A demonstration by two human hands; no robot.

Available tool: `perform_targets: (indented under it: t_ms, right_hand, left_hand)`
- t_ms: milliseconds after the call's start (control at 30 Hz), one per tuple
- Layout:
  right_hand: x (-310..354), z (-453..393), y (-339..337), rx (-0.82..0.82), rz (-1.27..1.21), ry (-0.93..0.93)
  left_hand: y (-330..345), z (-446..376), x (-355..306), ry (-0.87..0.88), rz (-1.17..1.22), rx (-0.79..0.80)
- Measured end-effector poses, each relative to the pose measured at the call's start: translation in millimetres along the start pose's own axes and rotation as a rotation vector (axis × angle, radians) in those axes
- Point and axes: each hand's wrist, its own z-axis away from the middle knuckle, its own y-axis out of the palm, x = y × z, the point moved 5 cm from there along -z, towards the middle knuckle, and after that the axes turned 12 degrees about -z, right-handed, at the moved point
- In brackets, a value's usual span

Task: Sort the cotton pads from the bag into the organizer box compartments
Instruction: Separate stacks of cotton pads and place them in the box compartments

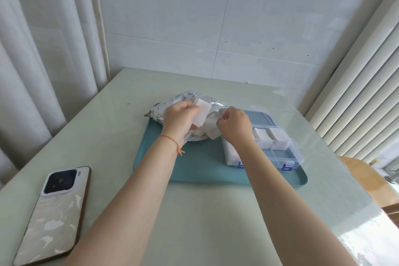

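nearest me a phone [55,211] lies face down on the desk [194,222], well apart from the work. past it sits a teal tray [194,170], carrying the bag [172,103] at its far left and the clear box [278,149] on its right, lid thrown back toward the wall.

both hands are up over the bag's mouth. the left hand [180,120] has its fingers curled round a white pad [201,113], which sticks up clear of the bag. the right hand [234,124] pinches something white at the bag's opening, a second pad [212,131] by the look of it, though whether that is all it pinches i cannot tell.

so the step in hand looks like drawing pads out of the bag. some compartments [271,136] toward the back of the box already show white stacks, and another stack lies along the box's left side, half hidden by the right forearm. a near compartment [282,155] looks empty.

next, i'd judge, a pad has to travel right and down into an open cell, laid flat so it clears the dividers. room is fair: the box stands just beside the bag, the tray rim is low, the wall well beyond.
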Motion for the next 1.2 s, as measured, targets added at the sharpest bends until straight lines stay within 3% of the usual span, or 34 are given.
perform_targets:
  t_ms: [233, 500, 633, 800, 1200]
  right_hand:
    - [-4.0, 17.5, -29.5, 0.139, -0.693, 0.168]
    - [7.4, 28.3, -24.7, 0.4, -1.188, 0.232]
    - [11.6, 30.1, -12.7, 0.443, -1.171, 0.19]
    - [7.5, 29.9, -12.3, 0.232, -0.947, 0.182]
    - [14.4, 35.4, -24.1, 0.036, -0.782, 0.097]
  left_hand:
    - [3.2, 0.6, 7.0, -0.005, -0.052, -0.001]
    - [8.4, -1.2, 6.6, -0.078, 0.027, 0.08]
    - [17.3, 4.0, 2.4, -0.105, 0.144, 0.225]
    - [18.4, 5.4, -0.4, -0.11, 0.228, 0.278]
    - [23.6, 7.8, -0.3, -0.237, 0.459, 0.319]
